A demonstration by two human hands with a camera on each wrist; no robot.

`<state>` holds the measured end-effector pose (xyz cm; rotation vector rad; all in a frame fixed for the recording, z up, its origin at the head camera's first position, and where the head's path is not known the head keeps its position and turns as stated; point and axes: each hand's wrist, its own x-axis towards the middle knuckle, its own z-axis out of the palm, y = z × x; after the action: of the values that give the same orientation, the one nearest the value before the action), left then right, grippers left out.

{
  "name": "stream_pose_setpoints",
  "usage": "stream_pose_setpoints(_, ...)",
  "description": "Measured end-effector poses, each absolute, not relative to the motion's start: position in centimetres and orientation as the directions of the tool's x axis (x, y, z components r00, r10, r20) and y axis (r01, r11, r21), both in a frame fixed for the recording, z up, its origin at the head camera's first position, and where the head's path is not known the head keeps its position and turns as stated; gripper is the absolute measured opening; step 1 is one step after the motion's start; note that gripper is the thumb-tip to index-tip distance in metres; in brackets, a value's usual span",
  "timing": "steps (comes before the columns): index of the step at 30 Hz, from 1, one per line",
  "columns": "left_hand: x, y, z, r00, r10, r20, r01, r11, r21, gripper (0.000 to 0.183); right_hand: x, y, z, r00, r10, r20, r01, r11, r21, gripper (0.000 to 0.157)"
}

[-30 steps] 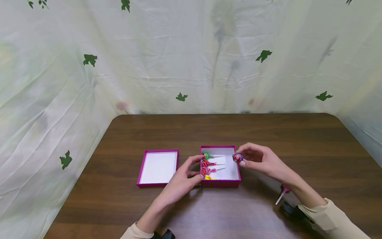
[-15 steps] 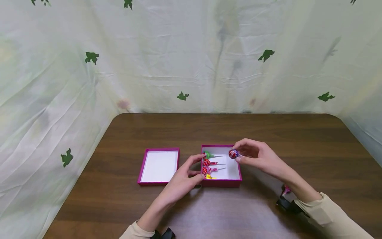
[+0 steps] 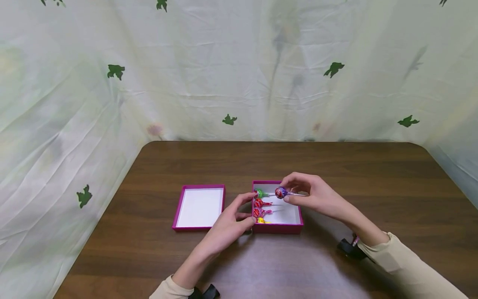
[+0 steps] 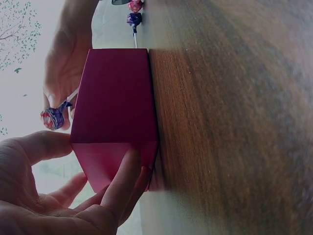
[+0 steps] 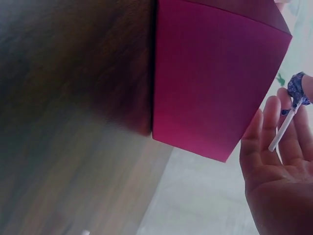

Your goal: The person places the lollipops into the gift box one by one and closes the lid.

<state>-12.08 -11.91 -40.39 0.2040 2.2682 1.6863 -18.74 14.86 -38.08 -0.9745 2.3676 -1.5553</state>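
Note:
A magenta box (image 3: 277,229) with a white inside holds several lollipops in a column along its left side: a green one (image 3: 260,193), a red one (image 3: 259,202), a pink one (image 3: 259,212) and a yellow one (image 3: 261,220). Above the box's inside, my right hand (image 3: 311,192) pinches a purple-and-red lollipop (image 3: 280,192) between thumb and fingers, its wrapped head pointing left. Its white stick (image 5: 281,134) shows in the right wrist view. My left hand (image 3: 231,224) rests its fingertips against the box's left wall, fingers spread; the left wrist view shows this contact.
Left of the box lies a matching lid (image 3: 203,207), white inside up. A purple lollipop (image 4: 134,19) and a pink lollipop (image 4: 135,5) lie on the wooden table (image 3: 321,158) beyond the box in the left wrist view. A patterned curtain (image 3: 239,70) hangs behind the table.
My right hand has carried the purple-and-red lollipop leftward from the box's right rim to over its inside. My left hand has stayed against the box.

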Motion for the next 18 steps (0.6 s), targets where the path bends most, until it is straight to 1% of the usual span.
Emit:
stream_pose_setpoints(9,-12.2,-11.9,-40.4,-0.939,0.301,-0.167,-0.073,0.301,0.951,0.056,-19.1,13.7,-38.3,-0.792,-0.575,0.206,-0.480,0.377,-0.792,0.025)
stream_pose_setpoints(18,-12.1,-12.1,-40.4,-0.937,0.304,-0.169,-0.076,0.295,0.952,0.056,-19.0,12.7,-38.5,-0.776,-0.595,0.210,-0.542,0.457,-0.705,0.029)
